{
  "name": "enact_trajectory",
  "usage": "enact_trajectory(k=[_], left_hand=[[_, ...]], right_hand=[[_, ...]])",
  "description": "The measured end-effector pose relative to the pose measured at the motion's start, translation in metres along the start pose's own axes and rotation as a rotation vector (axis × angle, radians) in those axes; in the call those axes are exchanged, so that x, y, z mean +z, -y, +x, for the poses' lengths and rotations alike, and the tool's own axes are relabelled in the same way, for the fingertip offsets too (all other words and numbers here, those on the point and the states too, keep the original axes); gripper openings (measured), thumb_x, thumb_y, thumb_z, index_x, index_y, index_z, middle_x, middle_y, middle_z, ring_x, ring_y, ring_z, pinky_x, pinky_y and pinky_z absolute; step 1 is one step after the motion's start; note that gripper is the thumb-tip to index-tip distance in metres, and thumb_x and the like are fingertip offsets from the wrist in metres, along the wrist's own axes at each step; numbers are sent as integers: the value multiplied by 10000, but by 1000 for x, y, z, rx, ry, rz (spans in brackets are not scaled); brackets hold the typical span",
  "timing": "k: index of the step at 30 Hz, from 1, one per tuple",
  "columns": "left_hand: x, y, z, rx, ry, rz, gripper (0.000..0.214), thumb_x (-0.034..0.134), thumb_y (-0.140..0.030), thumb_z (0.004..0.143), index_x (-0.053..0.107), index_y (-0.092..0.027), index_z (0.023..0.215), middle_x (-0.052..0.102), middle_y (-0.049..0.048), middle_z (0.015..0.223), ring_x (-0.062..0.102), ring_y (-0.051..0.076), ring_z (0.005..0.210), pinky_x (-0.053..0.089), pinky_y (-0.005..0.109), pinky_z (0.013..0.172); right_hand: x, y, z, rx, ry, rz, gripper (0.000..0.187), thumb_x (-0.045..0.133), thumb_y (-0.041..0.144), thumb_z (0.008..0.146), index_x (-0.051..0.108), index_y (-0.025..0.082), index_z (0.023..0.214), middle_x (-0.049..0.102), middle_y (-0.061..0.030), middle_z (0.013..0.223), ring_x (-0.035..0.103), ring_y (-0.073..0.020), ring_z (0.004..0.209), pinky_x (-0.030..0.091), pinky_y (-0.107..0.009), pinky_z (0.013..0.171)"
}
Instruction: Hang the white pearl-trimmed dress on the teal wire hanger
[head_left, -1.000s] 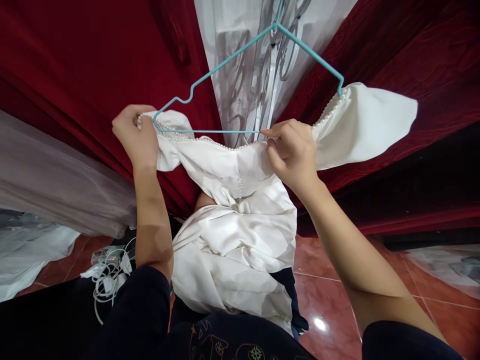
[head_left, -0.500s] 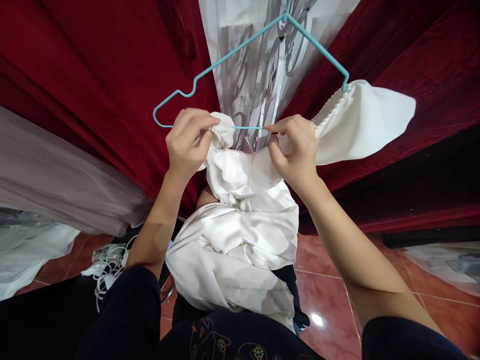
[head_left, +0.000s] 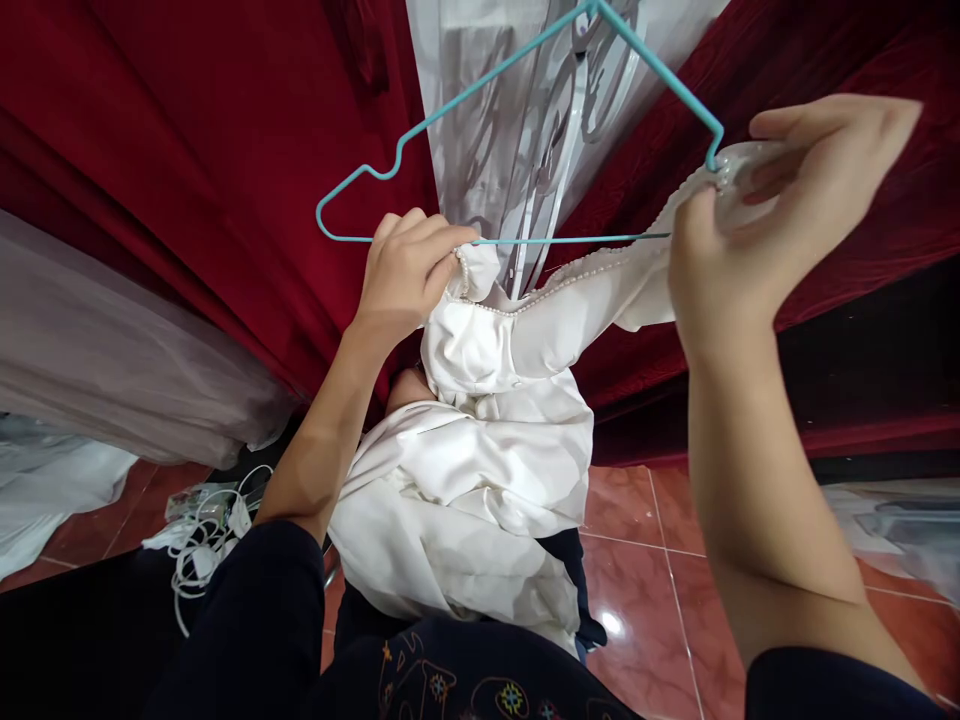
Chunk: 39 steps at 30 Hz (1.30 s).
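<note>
A white satin dress (head_left: 525, 450) with beaded trim on its neckline lies bunched over my lap, its upper part raised toward a turquoise hanger (head_left: 480, 85). My left hand (head_left: 416, 270) is closed on the hanger's lower bar together with the dress's left shoulder piece. My right hand (head_left: 780, 210) is at the hanger's right end, slightly blurred, thumb and fingers apart around the white sleeve (head_left: 645, 285). The sleeve's beaded edge meets the hanger's right notch. Part of the sleeve is hidden behind my right hand.
Dark red drapes (head_left: 247, 160) hang on both sides, with white ornate metalwork (head_left: 562, 150) between them. Tangled white cables (head_left: 206, 540) lie at the lower left on a black surface (head_left: 90, 640). The red tiled floor (head_left: 637, 570) shows at right. Pale sheer fabric (head_left: 112, 330) hangs at left.
My right hand has left the middle of the hanger's lower bar and moved right and up to the hanger's right end. The hanger and my left hand have shifted slightly right.
</note>
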<state>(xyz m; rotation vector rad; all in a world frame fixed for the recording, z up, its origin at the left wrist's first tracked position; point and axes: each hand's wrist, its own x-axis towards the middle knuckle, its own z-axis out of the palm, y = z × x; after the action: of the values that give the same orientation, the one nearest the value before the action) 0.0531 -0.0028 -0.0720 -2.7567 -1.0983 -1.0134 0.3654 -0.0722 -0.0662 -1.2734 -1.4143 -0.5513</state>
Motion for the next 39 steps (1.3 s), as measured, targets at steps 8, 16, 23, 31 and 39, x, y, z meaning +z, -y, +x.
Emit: enact_trajectory(k=[8, 16, 23, 31, 39], left_hand=[[-16, -5, 5, -21, 22, -32, 228, 538, -177, 1011, 738, -254, 1086, 765, 39, 1028, 671, 279, 1022, 469, 462, 1079], [-11, 1, 12, -35, -12, -53, 222, 547, -184, 1000, 744, -275, 1049, 782, 23, 1010, 679, 266, 988, 472, 464, 1076], [-4, -1, 12, -22, 20, -62, 268, 497, -242, 1055, 754, -264, 1129, 789, 35, 1088, 671, 253, 1039, 471, 457, 1104], [7, 14, -24, -30, -240, 83, 314, 509, -310, 1067, 804, -338, 1172, 718, 88, 1190, 634, 284, 1202, 495, 487, 1085], [9, 43, -67, 63, -274, 21, 216, 608, -254, 947, 822, -257, 975, 755, 19, 784, 670, 180, 693, 542, 344, 713]], right_hand=[[-26, -8, 25, 252, -156, 117, 202, 650, 9, 759, 808, 87, 856, 770, -125, 802, 741, -210, 730, 484, -302, 623], [-58, -6, -8, 334, 615, -214, 208, 762, 14, 667, 803, 196, 760, 728, -35, 697, 614, -141, 614, 426, -298, 619], [-20, 38, -18, 24, 337, 130, 217, 616, 242, 922, 784, 255, 1057, 768, -76, 1101, 651, -142, 766, 509, -301, 644], [5, 27, -36, 58, 321, 110, 252, 517, 219, 995, 753, 225, 1084, 783, -95, 1055, 696, -168, 849, 507, -307, 719], [-7, 19, -23, -2, 322, -13, 261, 538, 209, 924, 772, 181, 1037, 773, -73, 960, 647, -150, 745, 440, -288, 683]])
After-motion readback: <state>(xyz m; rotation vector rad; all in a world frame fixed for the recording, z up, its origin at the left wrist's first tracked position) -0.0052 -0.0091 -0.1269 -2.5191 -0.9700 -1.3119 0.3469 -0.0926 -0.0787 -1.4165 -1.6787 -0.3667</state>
